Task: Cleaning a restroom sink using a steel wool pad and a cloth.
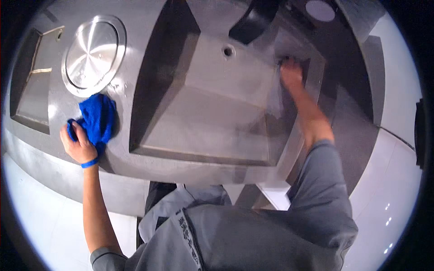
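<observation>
My left hand point(80, 143) rests on the grey counter between two basins, its thumb and fingers closed on a bunched blue cloth point(100, 118). A blue band circles that wrist. My right hand point(292, 76) reaches into the large grey basin point(221, 104), against its right wall near the far corner. Its fingers are blurred, with a dark patch beside them; whether they hold anything is unclear. A small round drain hole point(228, 51) shows toward the far end of the basin.
A dark, wide faucet point(256, 21) juts over the basin's far end. A round shiny metal lid point(93, 55) lies in the counter beyond the blue cloth. A second, smaller basin point(35, 92) is at far left. A pale disc point(320, 10) sits at far right.
</observation>
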Available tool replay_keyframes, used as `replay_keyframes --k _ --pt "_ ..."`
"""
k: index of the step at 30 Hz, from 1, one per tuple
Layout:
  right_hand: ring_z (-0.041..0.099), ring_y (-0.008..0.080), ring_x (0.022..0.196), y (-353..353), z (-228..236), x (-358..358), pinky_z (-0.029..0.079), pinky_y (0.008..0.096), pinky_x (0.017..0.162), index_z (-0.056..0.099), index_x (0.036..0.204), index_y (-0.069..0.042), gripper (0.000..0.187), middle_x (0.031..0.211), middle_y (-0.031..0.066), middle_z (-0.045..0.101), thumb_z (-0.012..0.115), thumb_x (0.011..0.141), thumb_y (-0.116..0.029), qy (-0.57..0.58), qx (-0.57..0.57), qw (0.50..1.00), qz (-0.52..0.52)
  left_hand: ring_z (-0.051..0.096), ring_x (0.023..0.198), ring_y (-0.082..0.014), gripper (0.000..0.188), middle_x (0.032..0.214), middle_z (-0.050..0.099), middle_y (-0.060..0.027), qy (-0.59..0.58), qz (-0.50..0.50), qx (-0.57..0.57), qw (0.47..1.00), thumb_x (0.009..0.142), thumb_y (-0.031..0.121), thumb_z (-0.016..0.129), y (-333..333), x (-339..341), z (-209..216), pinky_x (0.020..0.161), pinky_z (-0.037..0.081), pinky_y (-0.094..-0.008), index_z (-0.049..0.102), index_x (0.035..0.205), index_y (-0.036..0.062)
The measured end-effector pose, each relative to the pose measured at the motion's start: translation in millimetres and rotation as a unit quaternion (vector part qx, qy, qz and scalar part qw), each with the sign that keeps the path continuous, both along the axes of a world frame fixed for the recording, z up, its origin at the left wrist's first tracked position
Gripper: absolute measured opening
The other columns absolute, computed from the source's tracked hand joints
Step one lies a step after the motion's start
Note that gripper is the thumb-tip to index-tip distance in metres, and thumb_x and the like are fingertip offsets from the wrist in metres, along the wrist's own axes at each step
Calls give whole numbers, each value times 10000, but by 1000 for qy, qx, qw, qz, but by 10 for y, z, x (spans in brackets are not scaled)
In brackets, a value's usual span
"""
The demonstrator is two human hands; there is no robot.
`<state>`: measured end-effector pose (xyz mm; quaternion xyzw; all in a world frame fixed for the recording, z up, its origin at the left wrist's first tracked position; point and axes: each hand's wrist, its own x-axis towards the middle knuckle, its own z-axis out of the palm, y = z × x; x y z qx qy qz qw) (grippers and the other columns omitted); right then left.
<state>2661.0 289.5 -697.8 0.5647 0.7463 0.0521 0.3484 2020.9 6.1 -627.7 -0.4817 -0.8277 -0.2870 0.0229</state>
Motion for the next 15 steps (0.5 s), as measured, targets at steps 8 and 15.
replay_keyframes --k 8,15 --pt "565 333 1066 -1707 617 -288 432 479 933 643 998 -31 244 1039 176 615 456 881 -134 49 -143 984 89 570 841 -363 196 897 576 -168 11 -2 20 1000 902 181 615 98 83 132 764 459 -417 593 966 -3" --pt "609 351 1076 -3066 852 -727 494 441 891 684 1075 -40 295 1127 207 642 530 827 -82 215 -63 947 -230 581 892 -381 268 952 592 -174 7 23 19 1000 911 297 596 153 145 190 770 465 -438 608 977 38"
